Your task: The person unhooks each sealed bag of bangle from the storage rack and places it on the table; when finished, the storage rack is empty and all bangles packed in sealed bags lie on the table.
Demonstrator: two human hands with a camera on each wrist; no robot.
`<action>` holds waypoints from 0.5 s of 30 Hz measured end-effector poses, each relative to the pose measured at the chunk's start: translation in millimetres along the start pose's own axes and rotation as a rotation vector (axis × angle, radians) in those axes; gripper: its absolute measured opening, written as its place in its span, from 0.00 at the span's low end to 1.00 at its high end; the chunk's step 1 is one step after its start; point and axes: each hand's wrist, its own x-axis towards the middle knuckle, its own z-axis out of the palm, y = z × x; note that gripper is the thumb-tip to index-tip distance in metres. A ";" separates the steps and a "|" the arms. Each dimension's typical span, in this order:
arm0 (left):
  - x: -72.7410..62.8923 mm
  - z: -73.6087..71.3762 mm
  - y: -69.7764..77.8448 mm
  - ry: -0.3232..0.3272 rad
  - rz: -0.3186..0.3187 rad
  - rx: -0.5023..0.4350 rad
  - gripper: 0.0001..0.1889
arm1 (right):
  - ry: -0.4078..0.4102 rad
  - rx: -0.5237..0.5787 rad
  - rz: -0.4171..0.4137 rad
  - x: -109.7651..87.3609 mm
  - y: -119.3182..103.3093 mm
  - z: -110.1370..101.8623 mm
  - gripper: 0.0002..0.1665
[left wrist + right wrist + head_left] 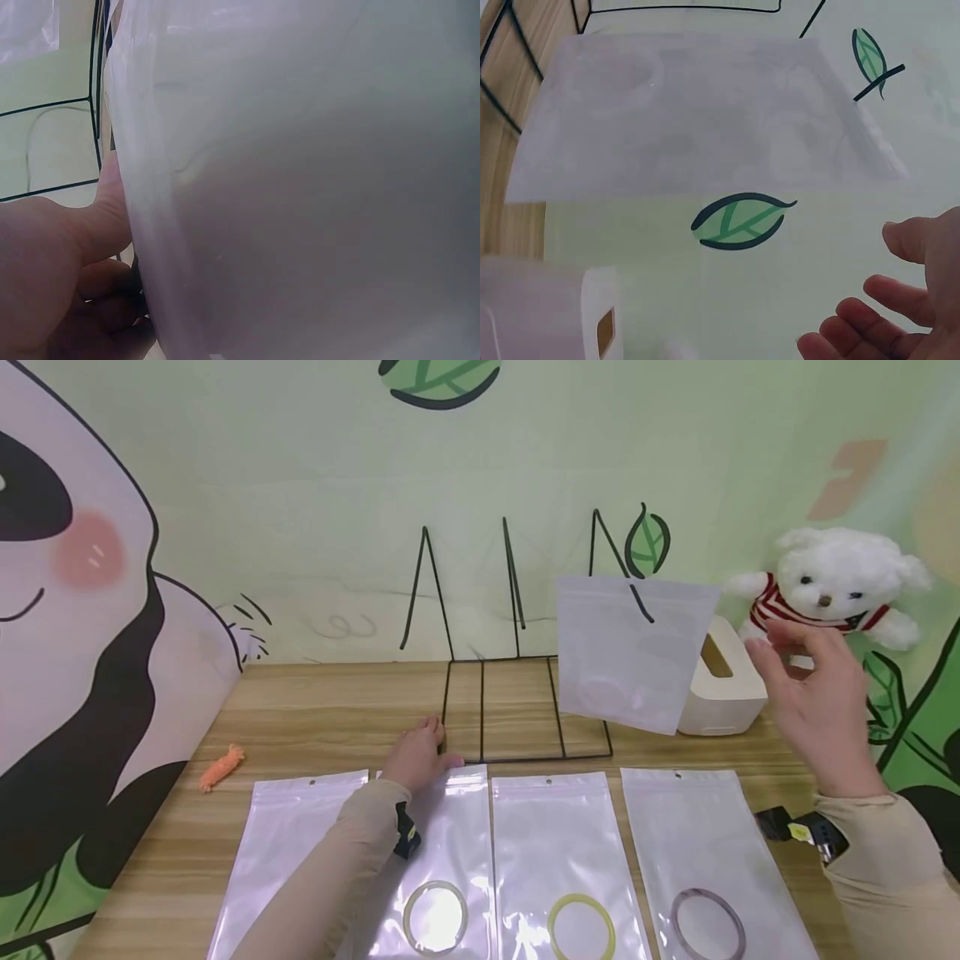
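Observation:
A black wire display rack [482, 710] with several upward prongs stands on the table against the wall. My left hand [416, 758] holds its front left corner; thumb and curled fingers [105, 281] meet the wire, partly hidden behind a white zip bag [315, 187] in the left wrist view. From the right prong hangs another white zip bag [637, 664], tilted slightly, with a faint round shape low inside. My right hand [821, 702] is in the air to the right of the hanging bag, apart from it, fingers loosely bent and holding nothing.
Several zip bags lie in a row at the front, among them one with a yellow bangle [581, 927] and one with a mauve bangle [707, 924]. A white tissue box [731, 714] and white teddy bear [847, 577] stand right; an orange toy [222, 768] lies left.

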 end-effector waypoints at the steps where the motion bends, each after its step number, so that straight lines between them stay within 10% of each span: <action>1: -0.1 0.0 -0.2 -0.001 -0.002 -0.003 0.40 | -0.009 0.008 0.015 1.9 -1.2 2.1 0.21; 8: -0.8 -1.2 0.7 -0.003 -0.007 -0.010 0.39 | -0.176 0.006 0.061 11.7 -13.9 17.7 0.32; 15: -1.4 -0.7 1.6 -0.001 -0.022 -0.014 0.39 | -0.086 0.053 0.033 18.5 -21.2 28.2 0.25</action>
